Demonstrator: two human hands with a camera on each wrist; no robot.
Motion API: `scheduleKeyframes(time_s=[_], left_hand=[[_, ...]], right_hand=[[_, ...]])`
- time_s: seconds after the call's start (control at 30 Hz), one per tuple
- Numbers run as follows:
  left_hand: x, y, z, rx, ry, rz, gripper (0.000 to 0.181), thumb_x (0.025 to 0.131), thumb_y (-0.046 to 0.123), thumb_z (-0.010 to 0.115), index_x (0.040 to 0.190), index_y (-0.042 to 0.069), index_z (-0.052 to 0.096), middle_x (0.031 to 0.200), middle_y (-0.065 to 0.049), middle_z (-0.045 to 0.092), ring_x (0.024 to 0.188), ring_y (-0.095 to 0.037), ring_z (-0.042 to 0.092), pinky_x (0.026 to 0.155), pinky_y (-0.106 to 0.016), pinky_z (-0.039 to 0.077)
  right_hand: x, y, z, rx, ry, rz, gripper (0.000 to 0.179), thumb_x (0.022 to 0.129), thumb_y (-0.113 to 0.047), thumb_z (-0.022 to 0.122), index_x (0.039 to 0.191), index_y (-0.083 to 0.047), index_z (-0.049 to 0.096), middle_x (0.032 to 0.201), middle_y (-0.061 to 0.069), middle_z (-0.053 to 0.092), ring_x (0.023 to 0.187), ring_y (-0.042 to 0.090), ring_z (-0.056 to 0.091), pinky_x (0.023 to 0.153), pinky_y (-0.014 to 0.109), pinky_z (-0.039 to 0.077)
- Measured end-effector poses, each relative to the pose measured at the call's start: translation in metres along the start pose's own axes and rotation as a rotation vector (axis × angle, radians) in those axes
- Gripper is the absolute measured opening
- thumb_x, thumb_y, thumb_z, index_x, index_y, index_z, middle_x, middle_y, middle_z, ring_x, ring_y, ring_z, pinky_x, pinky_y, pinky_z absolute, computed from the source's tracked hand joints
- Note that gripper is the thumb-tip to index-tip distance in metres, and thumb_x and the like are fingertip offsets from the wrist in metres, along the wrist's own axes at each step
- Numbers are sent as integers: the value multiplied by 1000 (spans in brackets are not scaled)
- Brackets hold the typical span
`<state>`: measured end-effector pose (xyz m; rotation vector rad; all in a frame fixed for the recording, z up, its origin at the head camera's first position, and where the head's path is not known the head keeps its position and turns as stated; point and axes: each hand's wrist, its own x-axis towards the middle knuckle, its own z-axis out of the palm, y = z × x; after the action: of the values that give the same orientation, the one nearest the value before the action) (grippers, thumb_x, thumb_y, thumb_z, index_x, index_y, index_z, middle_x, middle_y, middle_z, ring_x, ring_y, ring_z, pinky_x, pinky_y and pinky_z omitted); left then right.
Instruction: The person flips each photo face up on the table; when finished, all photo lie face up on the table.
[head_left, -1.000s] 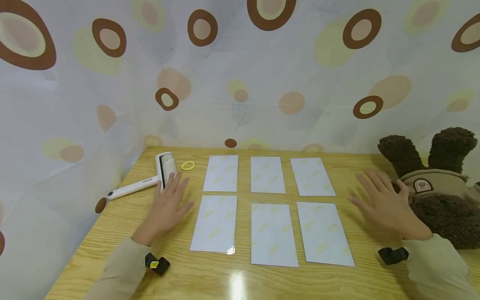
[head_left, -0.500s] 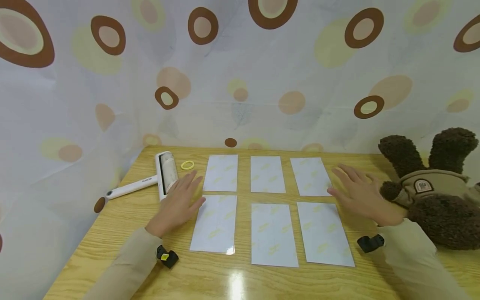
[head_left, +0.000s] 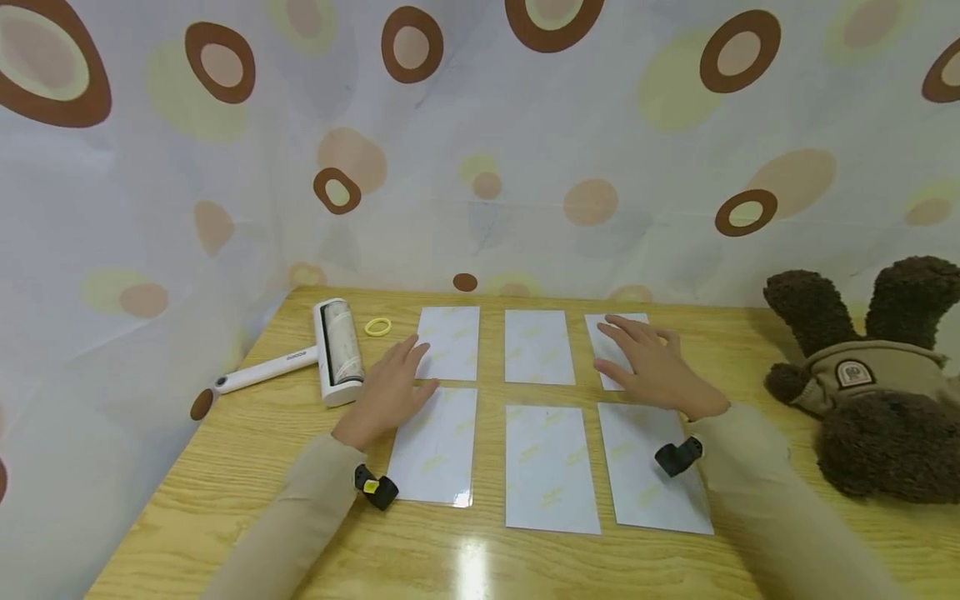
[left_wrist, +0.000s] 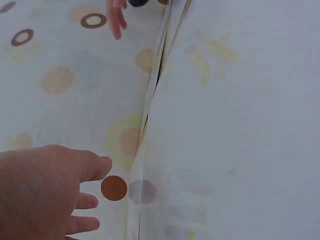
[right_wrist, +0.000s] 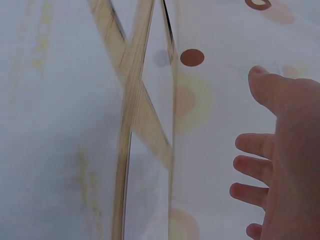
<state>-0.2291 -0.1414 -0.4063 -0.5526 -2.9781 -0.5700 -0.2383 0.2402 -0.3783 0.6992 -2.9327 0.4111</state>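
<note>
White rectangular sheets with faint yellow print lie in two rows of three, among them the front middle sheet (head_left: 552,468) and the back middle one (head_left: 537,346). My left hand (head_left: 386,398) is over the left-hand pair, its fingers spread and partly hiding both. Above the right-hand pair, my right hand (head_left: 654,368) covers much of the back right sheet (head_left: 600,327); its wrist is over the front right sheet (head_left: 633,467). Neither hand holds anything. The right wrist view shows the right hand's thumb and fingers (right_wrist: 252,167) apart and extended. Whether either hand touches a sheet, I cannot tell.
Left of the sheets lies a white lint roller (head_left: 341,354) with a long handle, beside a yellow ring (head_left: 378,327). A dark brown plush toy (head_left: 862,375) in beige clothing lies on the right of the wooden table (head_left: 247,467). A patterned cloth (head_left: 540,150) hangs behind.
Both hands have moved inward from the table's sides over the outer sheets, the right one travelling farther left. The lint roller is now uncovered. Sheets, ring and toy have stayed in place.
</note>
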Motion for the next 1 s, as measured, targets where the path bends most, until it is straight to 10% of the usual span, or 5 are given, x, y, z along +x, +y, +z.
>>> scheduleKeyframes(time_s=[1.0], left_hand=[[42,0,10,-1,-133,-156,52,95,31,59,134,-1,50,149,-21,36,139,-37,33,113,-52,27]], right_hand=[[144,-88,62,159,-323,-65,61,98,-41,51,147,-7,35,155,15,31,142,36,25,107,60,21]])
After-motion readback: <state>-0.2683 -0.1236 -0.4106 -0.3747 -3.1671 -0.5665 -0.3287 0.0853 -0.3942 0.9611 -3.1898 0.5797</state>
